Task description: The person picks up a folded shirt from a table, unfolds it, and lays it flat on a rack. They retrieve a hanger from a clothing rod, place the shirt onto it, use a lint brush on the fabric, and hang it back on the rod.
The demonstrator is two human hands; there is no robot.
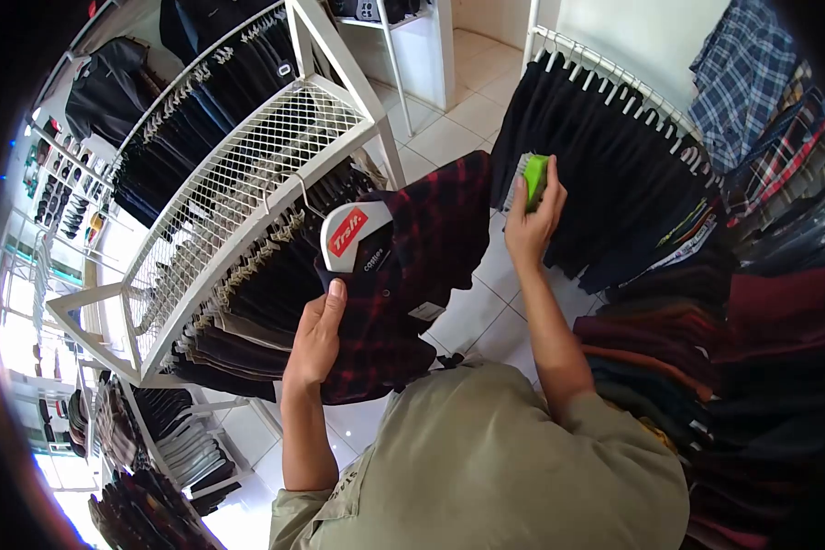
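A dark red and black plaid shirt (440,215) hangs on a white hanger (377,213) that bears a red label. My left hand (317,332) is closed on the shirt near its collar, just below the hanger, with the thumb on top. In my right hand (534,215) is a green brush (536,179), its pale bristles turned left toward the shirt. The brush is held just off the shirt's right side. Part of the shirt's lower end is hidden by my own body.
A white wire-mesh rack (238,174) with hanging clothes stands at the left. Black trousers (605,156) hang on a rail at the right. Folded clothes (651,348) are stacked at the lower right, below plaid shirts (742,82). White tiles (486,316) cover the floor.
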